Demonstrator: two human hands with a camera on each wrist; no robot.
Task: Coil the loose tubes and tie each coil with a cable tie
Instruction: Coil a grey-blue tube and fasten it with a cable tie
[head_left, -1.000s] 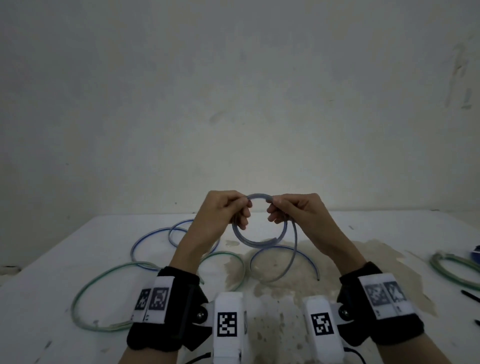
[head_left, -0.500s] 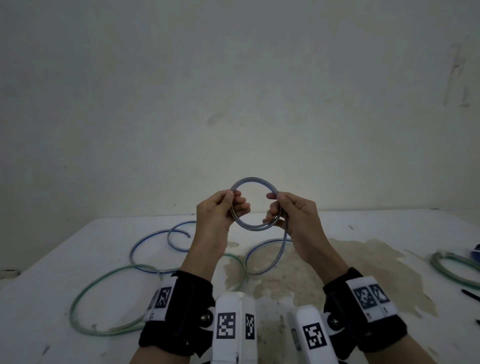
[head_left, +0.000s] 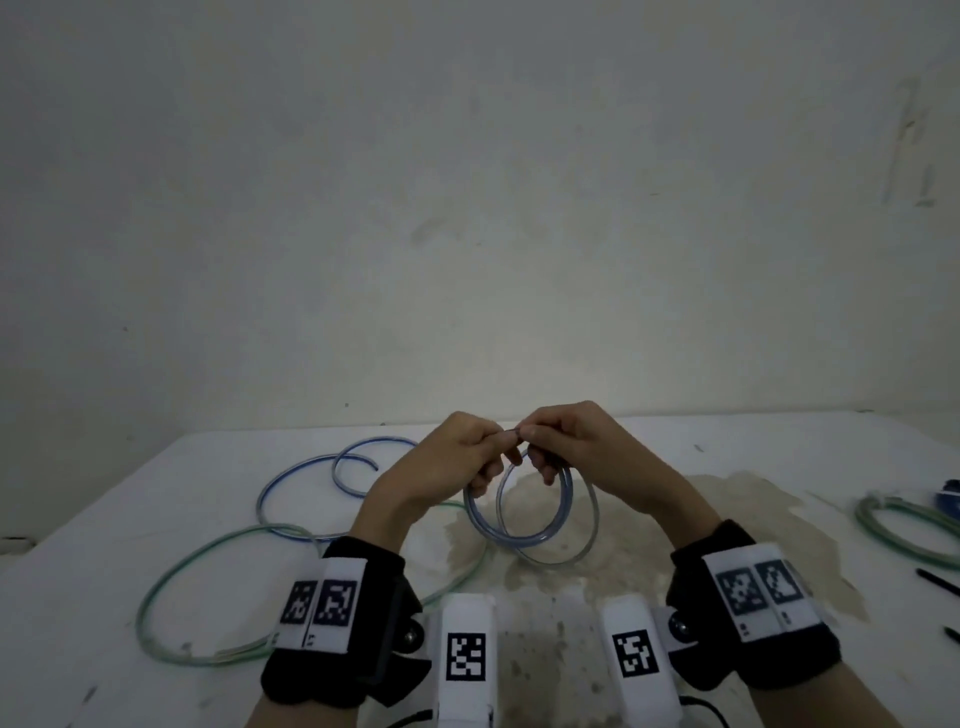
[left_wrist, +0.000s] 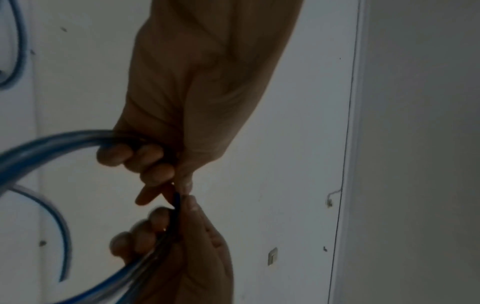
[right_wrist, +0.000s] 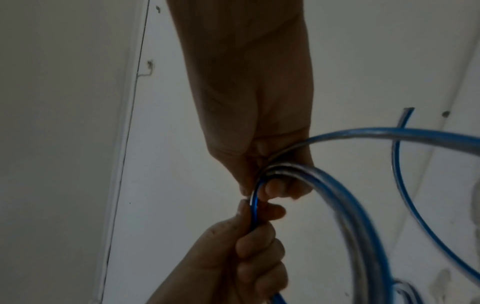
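Observation:
A coil of clear blue tube (head_left: 524, 540) hangs in the air over the white table (head_left: 753, 452), in two or three loops. My left hand (head_left: 493, 447) and right hand (head_left: 535, 441) pinch the top of the coil side by side, fingertips almost touching. In the left wrist view my left hand (left_wrist: 155, 164) curls round the tube (left_wrist: 39, 144). The right wrist view shows my right hand (right_wrist: 272, 185) gripping the bundled loops (right_wrist: 363, 131), with the left hand (right_wrist: 246, 246) just below it. No cable tie is in either hand.
A second loose blue tube (head_left: 260, 506) and a loose green tube (head_left: 171, 569) lie spread on the table's left half. At the right edge lie a coiled green tube (head_left: 893, 540) and black cable ties (head_left: 937, 582). A stained patch marks the table's middle.
The hands have dropped lower and come together. The loop that stood above the fingers now hangs below them, and the trailing end has been drawn off the table into the coil.

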